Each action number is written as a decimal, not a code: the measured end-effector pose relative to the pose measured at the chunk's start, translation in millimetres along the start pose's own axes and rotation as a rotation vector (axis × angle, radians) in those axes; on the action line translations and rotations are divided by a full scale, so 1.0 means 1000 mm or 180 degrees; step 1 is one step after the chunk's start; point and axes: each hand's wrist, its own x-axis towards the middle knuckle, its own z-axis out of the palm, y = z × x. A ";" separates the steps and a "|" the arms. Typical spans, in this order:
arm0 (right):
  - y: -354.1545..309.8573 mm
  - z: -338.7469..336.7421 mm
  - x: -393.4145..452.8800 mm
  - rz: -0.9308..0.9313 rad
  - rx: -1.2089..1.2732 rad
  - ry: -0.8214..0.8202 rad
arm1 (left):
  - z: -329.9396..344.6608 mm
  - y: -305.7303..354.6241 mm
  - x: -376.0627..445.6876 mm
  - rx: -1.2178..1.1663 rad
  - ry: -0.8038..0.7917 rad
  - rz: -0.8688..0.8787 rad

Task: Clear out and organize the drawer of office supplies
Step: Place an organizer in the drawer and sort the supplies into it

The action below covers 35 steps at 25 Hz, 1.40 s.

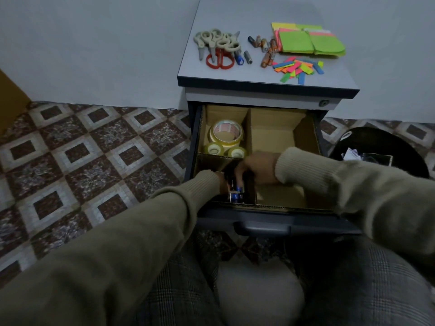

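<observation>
Drawer (259,215) of the cabinet stands pulled out, lined with cardboard dividers. In its front-left compartment both hands work: right hand (256,167) curls its fingers over dark, blue-tipped items (235,192), seemingly staplers; left hand (222,182) is mostly hidden, grip unclear. Best to seat them snugly side by side. Behind that compartment lie tape rolls (226,135).

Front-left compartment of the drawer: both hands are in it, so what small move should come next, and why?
Probably let go and withdraw the right hand, then reach for the scissors on the cabinet top. The dark items already sit in that compartment, the tape rolls are sorted behind, and other compartments look bare.
</observation>
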 end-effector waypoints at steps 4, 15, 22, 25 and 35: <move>0.026 -0.006 -0.010 0.0305 0.0010 0.0904 | -0.004 0.008 -0.010 0.0059 0.0129 -0.0176; 0.048 -0.005 -0.019 0.0372 -0.0307 0.1204 | -0.008 0.009 -0.010 -0.0253 0.0001 -0.0366; 0.053 -0.056 -0.036 0.0526 -0.0474 0.1508 | -0.089 0.006 -0.059 -0.1488 0.0747 -0.0154; 0.063 -0.092 -0.041 0.0547 -0.0539 0.1689 | -0.135 0.009 -0.079 -0.1397 0.1283 0.0090; 0.117 -0.195 -0.021 0.0719 -0.0254 0.2027 | -0.248 0.012 -0.068 -0.0627 0.2351 0.0315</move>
